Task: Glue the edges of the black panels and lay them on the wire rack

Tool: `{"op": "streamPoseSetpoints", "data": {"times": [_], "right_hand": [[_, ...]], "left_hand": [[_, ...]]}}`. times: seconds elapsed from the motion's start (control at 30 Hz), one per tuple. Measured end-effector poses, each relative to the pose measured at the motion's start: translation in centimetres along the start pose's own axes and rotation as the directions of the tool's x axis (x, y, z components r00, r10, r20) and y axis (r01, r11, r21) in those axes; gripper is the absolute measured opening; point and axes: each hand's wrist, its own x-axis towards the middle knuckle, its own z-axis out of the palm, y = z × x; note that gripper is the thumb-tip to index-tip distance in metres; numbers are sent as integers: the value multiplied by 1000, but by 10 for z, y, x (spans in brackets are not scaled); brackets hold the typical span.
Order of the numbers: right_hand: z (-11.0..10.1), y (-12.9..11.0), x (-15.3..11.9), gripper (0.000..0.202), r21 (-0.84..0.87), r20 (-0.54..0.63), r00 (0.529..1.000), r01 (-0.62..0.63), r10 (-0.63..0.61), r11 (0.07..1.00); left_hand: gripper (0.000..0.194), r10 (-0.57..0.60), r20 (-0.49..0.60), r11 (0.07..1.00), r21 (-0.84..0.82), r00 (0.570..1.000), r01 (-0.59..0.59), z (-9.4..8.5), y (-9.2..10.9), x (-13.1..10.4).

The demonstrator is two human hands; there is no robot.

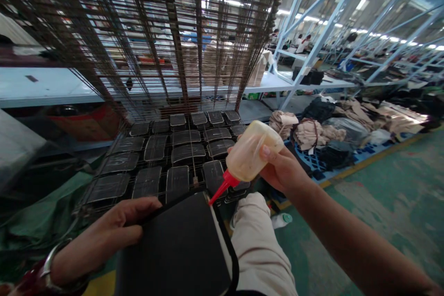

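One squeeze bottle (pixel 255 150) in the right hand's (pixel 282 169) closed grip, red nozzle (pixel 224 186) down.

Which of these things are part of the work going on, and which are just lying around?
In use:
- Red-tipped bottle, in the right hand
- Black panel, in the left hand
- Dark pieces beyond, probably

Seemingly just lying about:
- Beige cloth bundles
- Green-capped bottle

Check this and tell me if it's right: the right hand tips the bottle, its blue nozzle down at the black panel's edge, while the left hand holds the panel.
Wrong on colour: the head view shows a red nozzle. The right hand does tip the bottle at the black panel's edge, while the left hand holds it.
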Motion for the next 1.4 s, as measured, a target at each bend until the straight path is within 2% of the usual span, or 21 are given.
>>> {"op": "streamPoseSetpoints", "data": {"times": [0.1,0.2,0.4,0.67,0.87,1.0,1.13,1.23,1.4], "right_hand": [[0,0,-4,36,1,14,1000,-13,13,1000],[2,-2,-8,38,0,14,999,-32,32,999],[5,-6,-15,43,14,31,998,-60,59,998],[3,-5,-25,42,28,34,995,-92,91,995],[4,-6,-31,46,30,32,995,-91,90,995],[0,-2,-32,52,48,-41,997,-61,63,997],[-6,10,-29,46,120,-161,987,12,7,993],[-9,21,-25,37,153,-242,969,78,-40,985],[-11,29,-21,32,150,-349,936,109,-51,983]], "left_hand": [[29,47,81,995,82,996,-53,0,0,1],[27,80,-14,994,70,997,-78,-2,-1,3],[29,7,54,996,92,999,-12,-6,2,4],[26,19,-143,999,-46,990,-26,-3,0,1],[24,0,-143,995,-96,990,-14,-7,-5,2],[27,-31,-210,977,-211,977,-15,-13,-15,4],[30,-53,-248,961,-275,967,-18,-15,-27,7],[31,-67,-264,947,-320,962,-21,-12,-33,9],[32,-115,-287,930,-368,951,1,-3,-34,10]]}}
